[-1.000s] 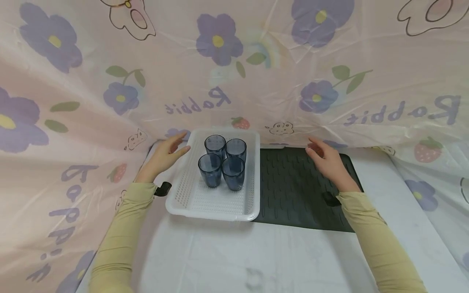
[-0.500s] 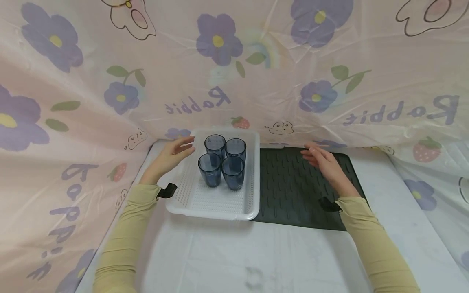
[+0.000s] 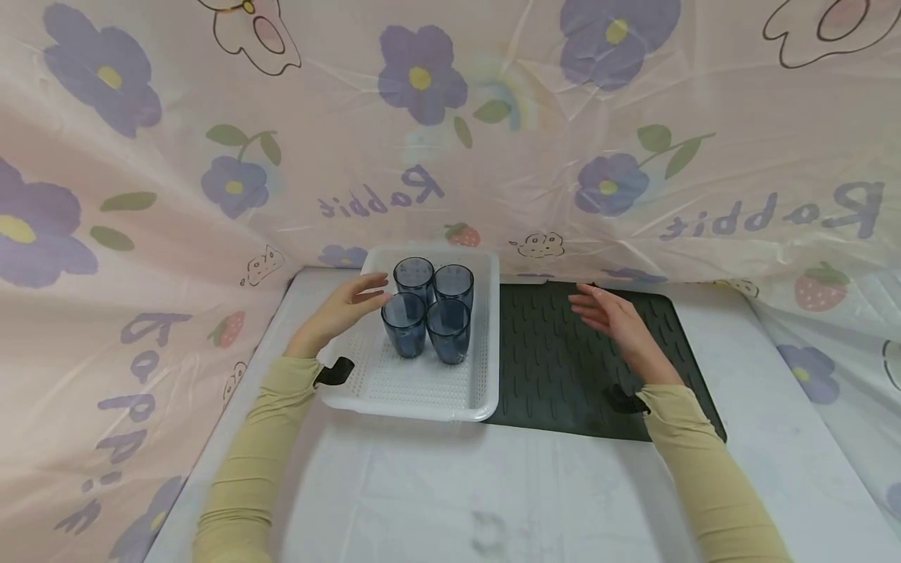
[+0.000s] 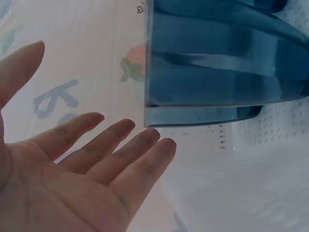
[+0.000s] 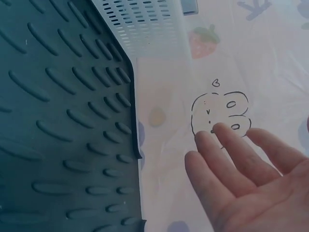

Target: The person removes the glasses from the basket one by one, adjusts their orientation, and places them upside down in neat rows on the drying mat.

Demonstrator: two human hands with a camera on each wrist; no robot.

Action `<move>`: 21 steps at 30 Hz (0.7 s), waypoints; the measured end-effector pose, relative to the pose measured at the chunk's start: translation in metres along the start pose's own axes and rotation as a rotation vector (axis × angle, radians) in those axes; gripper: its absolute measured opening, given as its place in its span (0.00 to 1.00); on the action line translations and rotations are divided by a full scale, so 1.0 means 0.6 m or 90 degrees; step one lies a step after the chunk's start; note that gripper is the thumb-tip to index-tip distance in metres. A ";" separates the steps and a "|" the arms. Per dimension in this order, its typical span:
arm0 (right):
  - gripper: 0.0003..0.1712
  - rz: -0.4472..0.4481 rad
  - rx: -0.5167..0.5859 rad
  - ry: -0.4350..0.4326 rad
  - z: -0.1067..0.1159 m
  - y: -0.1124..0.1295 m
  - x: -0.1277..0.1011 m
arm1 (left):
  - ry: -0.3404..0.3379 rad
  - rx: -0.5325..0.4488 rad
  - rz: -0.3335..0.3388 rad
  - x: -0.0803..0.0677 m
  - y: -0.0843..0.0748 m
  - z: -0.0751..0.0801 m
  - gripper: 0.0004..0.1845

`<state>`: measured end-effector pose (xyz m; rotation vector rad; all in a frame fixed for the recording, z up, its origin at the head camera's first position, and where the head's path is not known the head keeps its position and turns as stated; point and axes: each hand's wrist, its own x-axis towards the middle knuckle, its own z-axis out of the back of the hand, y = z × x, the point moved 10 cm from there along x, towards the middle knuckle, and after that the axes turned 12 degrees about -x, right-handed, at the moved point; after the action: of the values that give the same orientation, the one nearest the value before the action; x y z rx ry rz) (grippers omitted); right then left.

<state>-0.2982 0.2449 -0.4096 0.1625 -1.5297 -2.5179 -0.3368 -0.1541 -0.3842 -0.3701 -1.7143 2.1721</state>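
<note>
Both left hand (image 3: 338, 313) and right hand (image 3: 624, 328), empty, fingers extended, seem poised to reach; gripping a glass (image 3: 405, 336) would need curling.

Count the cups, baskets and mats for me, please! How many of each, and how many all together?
Blue cups: 4
White basket: 1
Dark mat: 1
Total: 6

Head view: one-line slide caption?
Four blue glasses standing in a white basket, left hand near them, right hand over a dark mat.
</note>
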 end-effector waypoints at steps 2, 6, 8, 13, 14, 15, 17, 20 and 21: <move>0.36 0.000 0.005 0.000 -0.004 -0.001 -0.001 | 0.003 -0.003 0.006 0.001 0.005 -0.005 0.33; 0.35 -0.004 0.023 -0.002 -0.010 -0.006 -0.001 | 0.010 -0.017 0.018 0.003 0.015 -0.012 0.37; 0.35 -0.011 0.036 -0.004 -0.012 -0.011 0.000 | 0.015 -0.018 0.024 0.006 0.019 -0.017 0.39; 0.34 -0.023 0.063 -0.001 -0.018 -0.022 0.001 | 0.020 -0.010 0.034 0.010 0.025 -0.029 0.45; 0.34 -0.023 0.065 -0.001 -0.019 -0.023 0.000 | 0.022 -0.009 0.035 0.010 0.026 -0.032 0.45; 0.34 -0.023 0.065 0.000 -0.021 -0.023 -0.001 | 0.025 -0.006 0.036 0.011 0.026 -0.035 0.46; 0.34 -0.023 0.062 0.003 -0.025 -0.022 -0.002 | 0.027 -0.005 0.037 0.012 0.027 -0.040 0.47; 0.35 -0.023 0.060 0.007 -0.030 -0.022 -0.004 | 0.027 0.006 0.038 0.012 0.027 -0.045 0.49; 0.35 -0.023 0.061 0.009 -0.032 -0.022 -0.004 | 0.025 0.010 0.038 0.013 0.028 -0.046 0.49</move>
<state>-0.2935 0.2351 -0.4303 0.2229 -1.6579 -2.4652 -0.3341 -0.1300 -0.4067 -0.4620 -1.6845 2.2045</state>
